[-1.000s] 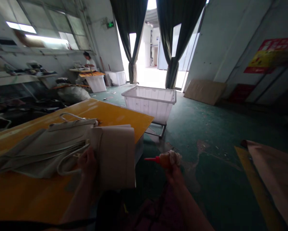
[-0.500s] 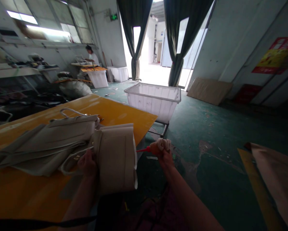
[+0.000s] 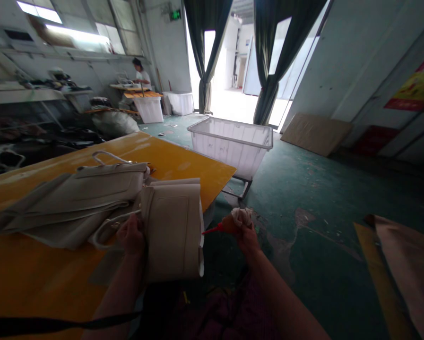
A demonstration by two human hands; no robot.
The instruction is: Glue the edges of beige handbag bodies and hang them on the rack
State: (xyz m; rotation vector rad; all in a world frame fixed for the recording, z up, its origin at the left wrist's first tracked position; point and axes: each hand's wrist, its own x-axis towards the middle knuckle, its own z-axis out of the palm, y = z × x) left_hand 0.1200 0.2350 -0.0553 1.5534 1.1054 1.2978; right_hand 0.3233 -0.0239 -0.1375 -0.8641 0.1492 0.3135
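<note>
A beige handbag (image 3: 171, 231) hangs partly over the table edge, its open side turned to the right. My left hand (image 3: 131, 235) is closed on its left side, by the pale handle (image 3: 103, 236). In my right hand (image 3: 247, 233) is an orange-brown squeeze bottle (image 3: 229, 225), wrapped at the back with a pale cloth (image 3: 242, 216). Its thin red nozzle (image 3: 211, 230) points left, with the tip at the bag's right edge; whether it touches I cannot tell. Left of the bag lie more beige bag pieces (image 3: 105, 189) with a looped handle.
The yellow-topped table (image 3: 176, 158) reaches its corner ahead of me. Beyond stands a white bin (image 3: 229, 146) on a metal frame. A person (image 3: 142, 75) sits at a far workbench. Brown sheet material (image 3: 410, 264) lies at right, and a board (image 3: 316, 134) leans on the wall.
The nozzle tip has moved down along the bag's right edge, toward me, and the bottle tilts more. My left hand keeps its grip. The whole view has shifted slightly.
</note>
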